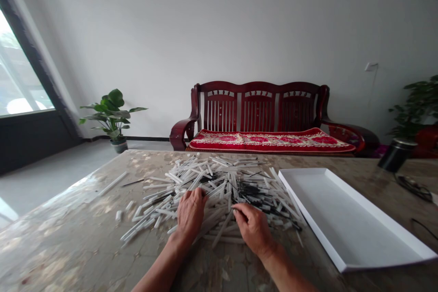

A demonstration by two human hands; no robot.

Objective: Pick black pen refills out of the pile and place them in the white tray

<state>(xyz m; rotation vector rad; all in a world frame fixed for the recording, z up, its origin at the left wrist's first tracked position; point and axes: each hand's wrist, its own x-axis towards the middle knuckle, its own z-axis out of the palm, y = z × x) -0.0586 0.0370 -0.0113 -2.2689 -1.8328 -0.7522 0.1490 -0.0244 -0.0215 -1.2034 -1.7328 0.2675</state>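
A loose pile of slim white pen-like tubes (185, 175) lies spread across the table, with thin black sticks (251, 191) mixed in, mostly on the right. My left hand (190, 212) rests at the near left of the pile, its fingers curled down and together; what they hold, if anything, is hidden. At the near right of the pile, my right hand (253, 226) has thumb and forefinger pinched at the upper end of a white tube (223, 229) that slants toward the near left. More white tubes lie between the two hands.
A shallow white tray (366, 223) sits to the right on the patterned tablecloth (85, 255). Behind it are a black cylinder (397, 155) and a dark cable (414, 188). Across the table's far edge stands a red wooden bench (260, 114); a potted plant (116, 114) is at left.
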